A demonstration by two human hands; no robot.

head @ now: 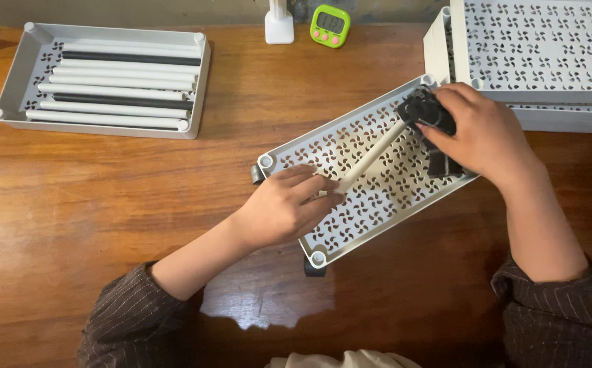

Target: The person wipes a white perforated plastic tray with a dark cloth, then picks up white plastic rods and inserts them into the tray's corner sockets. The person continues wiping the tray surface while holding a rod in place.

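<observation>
Two hands work over a white perforated plastic tray (377,197).
The left hand (285,204) pinches a white plastic tube (371,158); the right hand (480,133) clasps a black caster wheel (424,110).

1. My left hand (285,204) lies palm down, fingers curled loosely and pointing to the right.
2. My right hand (483,133) is closed in a grip, knuckles up.
3. Both forearms angle inward, with dark striped sleeves pushed back.
</observation>
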